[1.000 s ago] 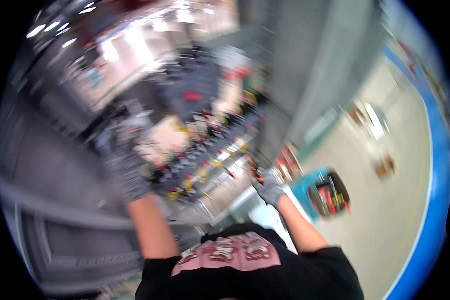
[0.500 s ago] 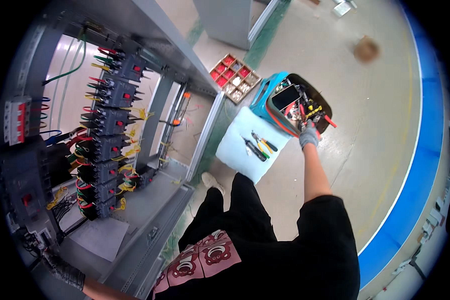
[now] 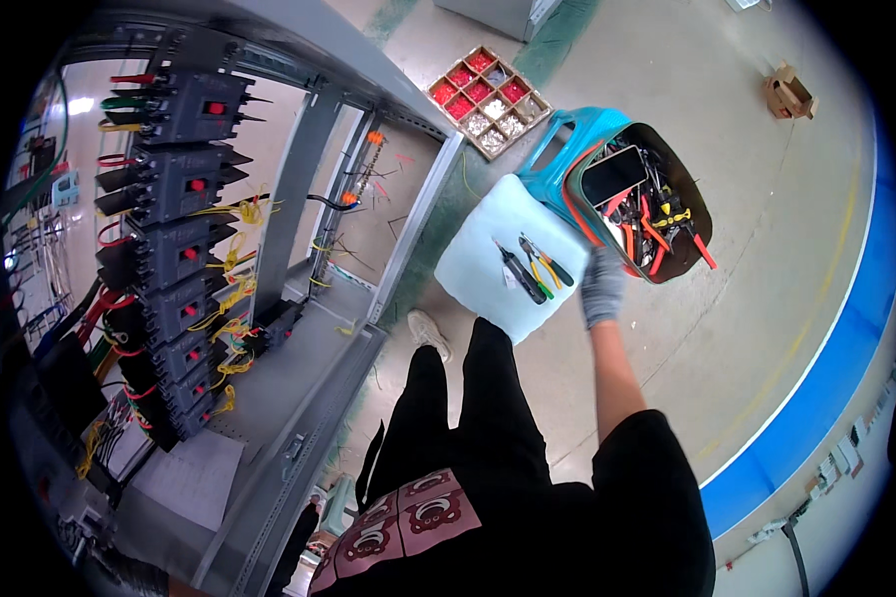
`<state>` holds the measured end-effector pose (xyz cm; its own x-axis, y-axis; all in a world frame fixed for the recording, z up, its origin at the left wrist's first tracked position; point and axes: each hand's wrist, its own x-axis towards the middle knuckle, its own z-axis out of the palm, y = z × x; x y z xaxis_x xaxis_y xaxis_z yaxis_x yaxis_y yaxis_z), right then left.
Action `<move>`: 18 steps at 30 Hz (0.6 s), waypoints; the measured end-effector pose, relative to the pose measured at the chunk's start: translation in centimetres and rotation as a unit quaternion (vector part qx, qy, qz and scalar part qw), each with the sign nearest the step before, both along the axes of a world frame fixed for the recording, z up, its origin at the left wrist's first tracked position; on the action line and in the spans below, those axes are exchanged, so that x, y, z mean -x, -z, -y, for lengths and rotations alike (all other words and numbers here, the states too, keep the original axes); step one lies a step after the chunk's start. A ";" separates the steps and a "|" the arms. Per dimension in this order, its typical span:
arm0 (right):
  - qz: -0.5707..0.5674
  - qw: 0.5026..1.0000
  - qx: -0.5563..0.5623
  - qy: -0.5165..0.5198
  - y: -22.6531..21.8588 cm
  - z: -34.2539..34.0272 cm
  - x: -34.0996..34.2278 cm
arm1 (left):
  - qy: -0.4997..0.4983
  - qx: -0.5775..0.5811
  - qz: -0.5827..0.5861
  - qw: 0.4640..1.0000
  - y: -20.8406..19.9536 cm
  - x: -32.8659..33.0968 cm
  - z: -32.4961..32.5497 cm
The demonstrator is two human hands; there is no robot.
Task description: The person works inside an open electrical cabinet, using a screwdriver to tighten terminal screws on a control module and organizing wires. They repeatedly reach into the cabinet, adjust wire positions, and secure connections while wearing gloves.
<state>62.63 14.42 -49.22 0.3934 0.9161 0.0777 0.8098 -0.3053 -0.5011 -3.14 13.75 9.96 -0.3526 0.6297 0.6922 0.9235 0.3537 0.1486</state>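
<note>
The yellow-handled pliers (image 3: 542, 261) lie on the pale-blue pad (image 3: 483, 231); the blurred right hand (image 3: 602, 288) hangs just beside pad and tool bin (image 3: 700, 191); whether it or the dim left hand (image 3: 132, 572) grips anything, I cannot tell; handle-first grasping would suit best.

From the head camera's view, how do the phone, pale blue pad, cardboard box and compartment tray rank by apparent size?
1. Pale blue pad
2. Compartment tray
3. Phone and cardboard box: too alike to rank

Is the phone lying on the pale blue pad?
No, the phone lies in the open toolbox, while pliers lie on the pad.
</note>
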 end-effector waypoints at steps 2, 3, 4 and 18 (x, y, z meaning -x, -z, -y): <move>-0.101 0.983 0.148 -0.045 2.5 3.0 4.3 | 0.011 0.024 -0.004 1.000 0.0 1.2 0.5; -0.090 0.959 0.267 -0.025 3.9 4.2 5.8 | 0.021 0.041 -0.068 0.997 0.1 0.4 0.1; -0.102 0.940 0.326 0.008 5.2 4.9 6.4 | 0.050 -0.025 -0.002 0.998 0.6 -1.3 -0.9; -0.079 0.830 0.540 0.117 18.6 7.1 7.2 | 0.084 -0.119 0.064 0.987 3.6 -6.1 -4.2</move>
<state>55.39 7.28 -67.78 0.4979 0.3142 -0.8083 0.6149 -0.7852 0.0735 2.98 17.92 6.33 -0.3512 0.5126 0.7835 0.9343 0.1374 0.3289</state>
